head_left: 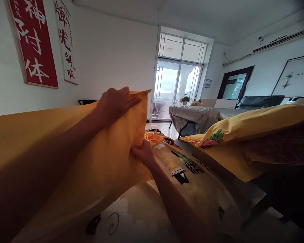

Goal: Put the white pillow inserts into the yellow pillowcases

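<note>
Left hand [115,103] clamped over top corner of yellow pillowcase [91,162], centre-left of frame. Right hand [143,153] pinching same fabric lower down, at its right edge, fingers closed on cloth. Pillowcase raised in front of camera, above patterned blanket [192,175] running across lower centre. Second yellow pillow [245,126] at right, apart from both hands.

Risks: top corner held flat under palm, could slip if fabric pulled taut; loose lower part could snag or drag on blanket.

Hidden: pillowcase filled or empty, cannot tell. Lower left blurred, cut by frame edge. Right-hand fingertips buried in fold. Surface under blanket unseen, probably a bed. Lower right corner dark.
</note>
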A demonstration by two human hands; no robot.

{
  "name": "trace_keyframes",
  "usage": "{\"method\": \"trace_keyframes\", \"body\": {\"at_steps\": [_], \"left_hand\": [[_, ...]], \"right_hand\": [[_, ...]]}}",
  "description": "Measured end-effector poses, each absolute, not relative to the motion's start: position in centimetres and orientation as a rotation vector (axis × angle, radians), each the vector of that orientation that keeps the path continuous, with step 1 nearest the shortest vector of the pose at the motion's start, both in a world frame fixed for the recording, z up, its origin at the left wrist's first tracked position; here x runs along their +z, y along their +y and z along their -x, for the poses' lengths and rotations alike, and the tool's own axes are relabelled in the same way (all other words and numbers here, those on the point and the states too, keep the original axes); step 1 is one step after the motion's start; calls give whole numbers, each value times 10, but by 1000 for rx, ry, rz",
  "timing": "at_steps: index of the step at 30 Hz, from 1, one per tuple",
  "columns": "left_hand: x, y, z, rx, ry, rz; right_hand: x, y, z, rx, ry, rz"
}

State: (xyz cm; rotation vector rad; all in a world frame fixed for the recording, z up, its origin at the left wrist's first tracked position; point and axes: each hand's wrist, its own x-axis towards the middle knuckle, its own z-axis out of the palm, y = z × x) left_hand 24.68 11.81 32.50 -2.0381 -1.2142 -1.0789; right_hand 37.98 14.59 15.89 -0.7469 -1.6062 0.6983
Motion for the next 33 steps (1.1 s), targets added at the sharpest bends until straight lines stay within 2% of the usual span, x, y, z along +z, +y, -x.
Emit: {"method": "trace_keyframes", "body": {"at_steps": [5,11,17,22,26,33], "left_hand": [[321,120,-245,-1051,-1092,1969],[322,113,-231,-1269,-1093,1968],[318,107,-239,-1254,-989,2026],[317,103,-243,-1183,-953,1996],[319,100,-242,-1191,-963,1949],[333,98,-240,-991,-996,1782]], "right_hand": [[176,148,-368,554,-1670,869],[172,153,-401,867,-1655,698],[162,159,-402,1016,-1674,824],[154,158,-412,891,-1824,806],[129,152,-417,735,-1958,828],[65,145,-343,372,-1415,1078]]}}
